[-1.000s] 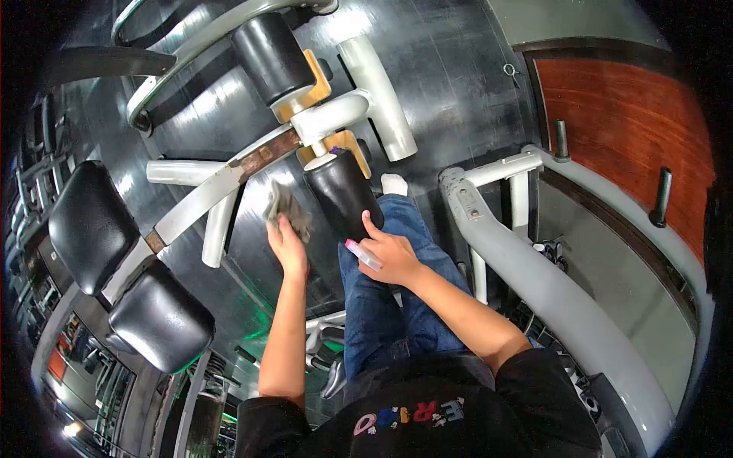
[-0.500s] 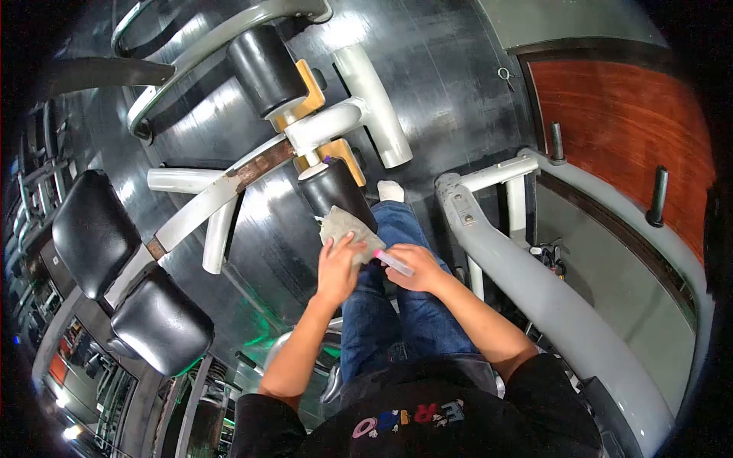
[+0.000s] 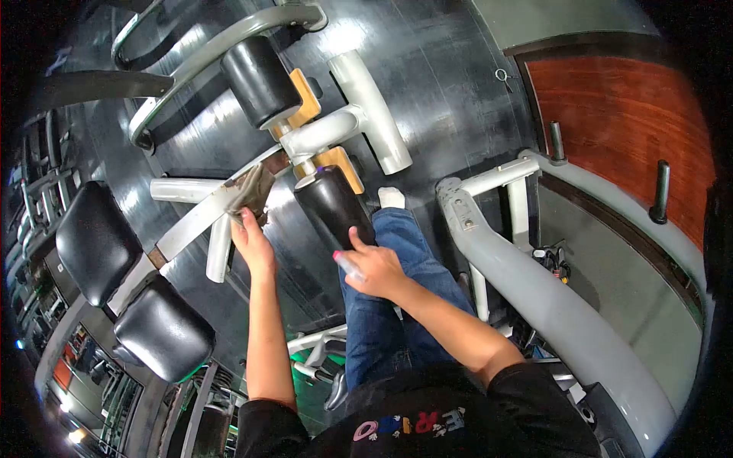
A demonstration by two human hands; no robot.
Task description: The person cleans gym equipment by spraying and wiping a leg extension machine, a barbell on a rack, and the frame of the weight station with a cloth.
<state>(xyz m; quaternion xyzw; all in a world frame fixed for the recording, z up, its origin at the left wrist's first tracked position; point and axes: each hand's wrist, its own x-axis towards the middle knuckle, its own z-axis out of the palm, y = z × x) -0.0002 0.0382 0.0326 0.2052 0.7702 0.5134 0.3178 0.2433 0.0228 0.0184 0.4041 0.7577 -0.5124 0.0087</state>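
Note:
My left hand (image 3: 254, 246) is closed on a grey-brown cloth (image 3: 252, 191), which lies over the white beam (image 3: 191, 221) of a gym machine. In my right hand (image 3: 380, 271) is a small clear bottle with a pink top (image 3: 350, 266), its top pointing left toward the beam. My right thumb is raised, and the hand is beside the lower end of a black roller pad (image 3: 334, 204). A second black roller pad (image 3: 261, 82) sits farther up on the same machine. My fingers partly hide the bottle.
A black padded seat (image 3: 164, 328) and backrest (image 3: 98, 244) are at left. To the right, a thick grey frame tube (image 3: 534, 298) curves past my arm. White floor tubes (image 3: 370, 114) stand ahead on the dark floor. My jeans-covered legs are below my hands.
My left hand has moved left with the cloth, from the near roller pad to the white beam. My right hand has shifted left with the bottle, and its thumb is now up.

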